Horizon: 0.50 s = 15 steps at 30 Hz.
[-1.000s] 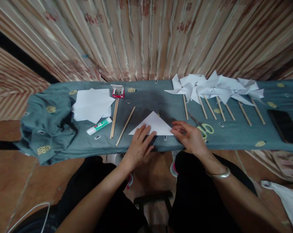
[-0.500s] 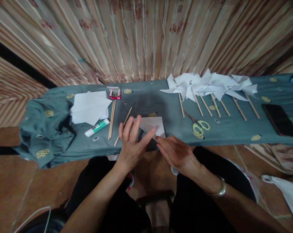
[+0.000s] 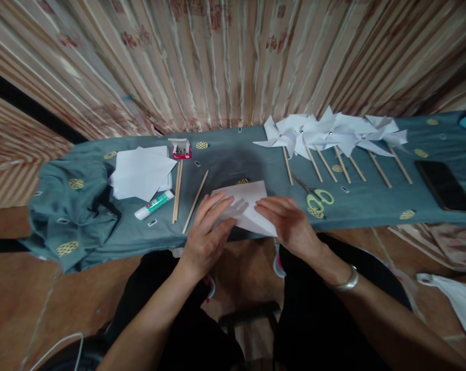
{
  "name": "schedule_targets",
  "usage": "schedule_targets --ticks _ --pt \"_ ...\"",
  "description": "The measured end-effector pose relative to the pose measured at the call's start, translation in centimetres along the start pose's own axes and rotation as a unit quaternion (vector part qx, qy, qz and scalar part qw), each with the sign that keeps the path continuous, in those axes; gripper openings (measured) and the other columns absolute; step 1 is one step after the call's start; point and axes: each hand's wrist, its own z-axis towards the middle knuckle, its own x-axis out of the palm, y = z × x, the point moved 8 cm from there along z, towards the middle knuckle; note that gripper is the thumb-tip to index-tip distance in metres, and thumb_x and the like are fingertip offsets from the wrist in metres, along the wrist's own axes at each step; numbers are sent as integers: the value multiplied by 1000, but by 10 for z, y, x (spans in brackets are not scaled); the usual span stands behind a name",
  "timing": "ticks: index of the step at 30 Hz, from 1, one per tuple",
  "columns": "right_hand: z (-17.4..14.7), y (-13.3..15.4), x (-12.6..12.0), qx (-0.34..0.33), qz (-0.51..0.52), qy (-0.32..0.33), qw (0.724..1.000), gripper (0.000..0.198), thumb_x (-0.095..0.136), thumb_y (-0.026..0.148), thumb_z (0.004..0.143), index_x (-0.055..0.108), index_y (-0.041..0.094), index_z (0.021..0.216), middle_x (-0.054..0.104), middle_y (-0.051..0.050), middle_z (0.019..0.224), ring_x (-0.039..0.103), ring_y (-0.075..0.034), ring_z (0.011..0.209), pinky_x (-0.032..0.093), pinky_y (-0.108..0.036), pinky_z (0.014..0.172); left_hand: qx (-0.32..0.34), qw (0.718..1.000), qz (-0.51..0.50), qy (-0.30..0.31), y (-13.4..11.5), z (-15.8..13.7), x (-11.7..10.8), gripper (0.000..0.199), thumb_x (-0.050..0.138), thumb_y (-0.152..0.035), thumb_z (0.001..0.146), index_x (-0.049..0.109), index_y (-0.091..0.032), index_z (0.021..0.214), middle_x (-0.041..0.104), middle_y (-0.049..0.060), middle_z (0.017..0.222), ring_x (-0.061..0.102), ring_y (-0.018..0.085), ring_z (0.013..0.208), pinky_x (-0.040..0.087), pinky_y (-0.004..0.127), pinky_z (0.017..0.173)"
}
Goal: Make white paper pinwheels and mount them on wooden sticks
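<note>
A sheet of white paper (image 3: 252, 198) lies near the front edge of the cloth-covered table, between my two hands. Its left side is under the fingers of my left hand (image 3: 206, 232), which grip it with the thumb beneath the fingertips. My right hand (image 3: 292, 221) has its bent fingers pressed together on the right edge of the sheet; its thumb is mostly hidden. The paper shows creases and a shadow from the left fingers. Just left of it, a single wooden stick (image 3: 195, 201) lies on the cloth.
Paper pinwheels (image 3: 329, 131) on sticks lie at the back right, with scissors (image 3: 313, 196) before them and a phone (image 3: 445, 185) beyond. On the left are a paper stack (image 3: 140, 172), a glue stick (image 3: 154, 204), more sticks (image 3: 177, 190) and a red box of pins (image 3: 181, 148).
The paper has opened out from a smaller folded shape and now spreads wider. My right hand has moved onto its right edge, and my left fingers have drawn closer together.
</note>
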Motion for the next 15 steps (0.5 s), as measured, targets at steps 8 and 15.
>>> schedule_targets --ticks 8,15 --pt "-6 0 -5 4 -27 22 999 32 45 9 93 64 15 116 72 -13 106 64 -27 101 55 -45 86 -37 996 6 84 19 -19 28 16 57 -13 92 69 -21 96 76 5 108 69 20 109 44 51 109" --pt "-14 20 -7 -45 41 38 997 29 49 6 93 61 16 118 72 -12 110 66 -23 105 59 -40 91 -62 995 22 77 36 -31 28 15 57 -14 92 69 -18 100 76 8 105 72 18 99 50 45 102"
